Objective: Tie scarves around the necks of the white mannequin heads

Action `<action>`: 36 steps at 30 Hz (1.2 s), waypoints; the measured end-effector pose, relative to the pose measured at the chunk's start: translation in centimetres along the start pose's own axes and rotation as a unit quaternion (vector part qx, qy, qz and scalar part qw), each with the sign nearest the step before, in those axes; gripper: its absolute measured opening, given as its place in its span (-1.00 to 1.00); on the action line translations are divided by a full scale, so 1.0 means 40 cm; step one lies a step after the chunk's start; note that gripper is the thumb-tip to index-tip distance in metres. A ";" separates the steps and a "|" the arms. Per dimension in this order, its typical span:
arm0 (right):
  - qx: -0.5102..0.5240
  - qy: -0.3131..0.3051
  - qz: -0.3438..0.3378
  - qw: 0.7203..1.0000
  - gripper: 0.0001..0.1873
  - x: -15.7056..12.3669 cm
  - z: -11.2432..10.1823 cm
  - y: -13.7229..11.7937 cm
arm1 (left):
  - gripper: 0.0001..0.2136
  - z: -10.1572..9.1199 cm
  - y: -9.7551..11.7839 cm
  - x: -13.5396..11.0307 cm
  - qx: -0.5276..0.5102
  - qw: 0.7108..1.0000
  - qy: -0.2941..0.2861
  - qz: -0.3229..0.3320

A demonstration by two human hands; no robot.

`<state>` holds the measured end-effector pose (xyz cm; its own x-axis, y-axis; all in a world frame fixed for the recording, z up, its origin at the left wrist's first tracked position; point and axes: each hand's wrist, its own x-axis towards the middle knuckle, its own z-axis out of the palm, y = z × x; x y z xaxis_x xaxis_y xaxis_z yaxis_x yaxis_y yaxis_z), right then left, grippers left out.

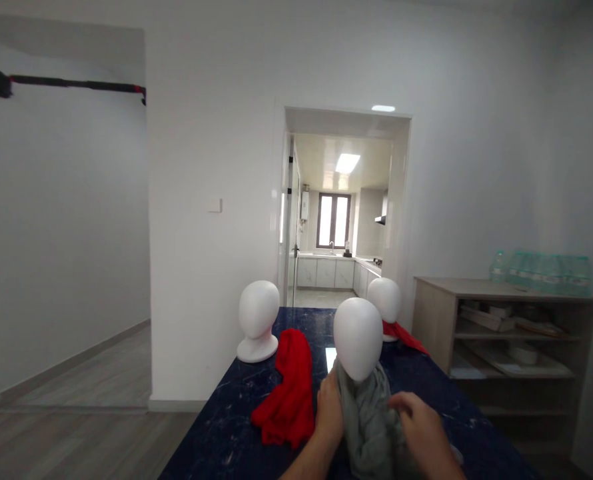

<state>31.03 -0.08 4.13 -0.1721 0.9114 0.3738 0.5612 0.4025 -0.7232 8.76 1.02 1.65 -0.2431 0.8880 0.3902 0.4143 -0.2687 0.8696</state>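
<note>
A grey scarf [371, 413] is wrapped round the neck of a white mannequin head [358, 337] standing upright at the near end of the table. At the scarf's left side, my left hand [329, 408] is closed on the cloth, its fingertips partly hidden behind the folds. My right hand [420, 425] is at the scarf's right edge, with curled fingers pinching the fabric. Left of these, a red scarf [296, 387] lies bunched on the table.
The dark blue marbled table [221, 420] also bears a bare mannequin head [259, 310] at left and another mannequin head [384, 300] behind, with a red scarf [405, 335] at its base. A wooden shelf unit [436, 320] with bottles [549, 270] on top stands right.
</note>
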 end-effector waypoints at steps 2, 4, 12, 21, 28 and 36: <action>-0.042 0.015 0.086 0.995 -0.57 0.061 -0.002 0.031 | -0.48 -0.006 0.021 -0.007 -0.005 1.000 0.001 -0.009; -0.063 -0.019 0.138 0.988 -0.50 0.112 0.024 0.052 | -0.46 -0.010 0.033 -0.011 -0.002 1.000 0.001 -0.023; 0.066 -0.026 0.085 0.994 -0.69 0.171 0.122 0.047 | -0.45 0.014 -0.029 0.001 0.109 0.994 -0.012 -0.015; 0.664 -0.127 0.258 0.690 -0.57 0.138 -0.070 0.075 | -0.46 0.023 -0.027 -0.004 0.176 0.984 -0.004 0.022; 0.582 -0.226 0.215 0.751 -0.61 0.097 -0.298 0.095 | -0.23 0.033 -0.046 0.000 0.190 0.982 -0.013 0.006; 0.384 -0.378 0.141 0.830 -0.11 0.079 -0.469 0.094 | -0.26 0.031 -0.039 0.004 0.203 0.979 -0.020 -0.001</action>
<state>47.78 2.73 13.49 -0.7431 0.6555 -0.1345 0.0325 -0.1654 -0.9857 9.16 2.04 0.00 -0.2128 0.9050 0.3684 0.7306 -0.1029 0.6750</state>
